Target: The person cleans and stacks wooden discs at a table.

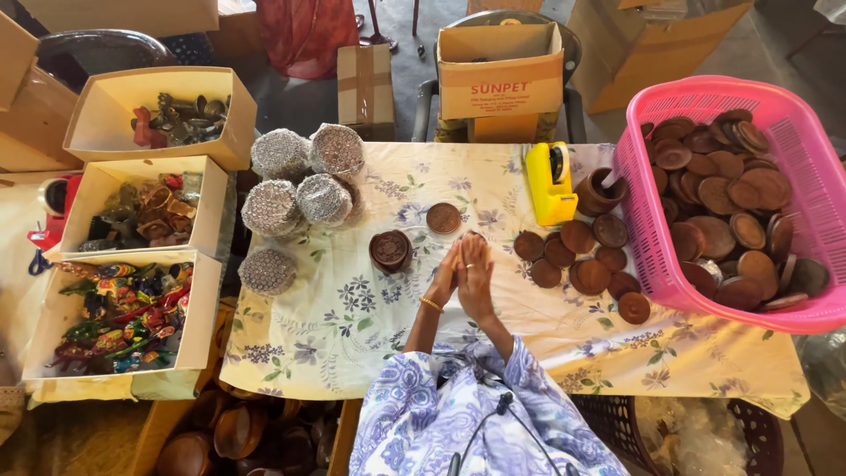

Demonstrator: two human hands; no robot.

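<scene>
Blue floral sleeves (pixel 458 414) lowest in view; left hand (pixel 443 280) and right hand (pixel 476 278) pressed palm to palm above the floral tablecloth (pixel 335 317), holding nothing visible. Round dark wooden box (pixel 390 250) just left of them, its lid (pixel 443 218) beyond, brown wooden discs (pixel 577 260) to the right by the pink basket (pixel 793 159)

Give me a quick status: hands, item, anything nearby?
Left hand and right hand pressed together, something small and brown between. Round dark wooden box beside them. Loose brown wooden discs to right.

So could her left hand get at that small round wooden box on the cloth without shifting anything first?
Probably yes. The left hand is pressed palm to palm with the right hand, and the round wooden box stands just to its left on the floral tablecloth, with only bare cloth between them.
</scene>
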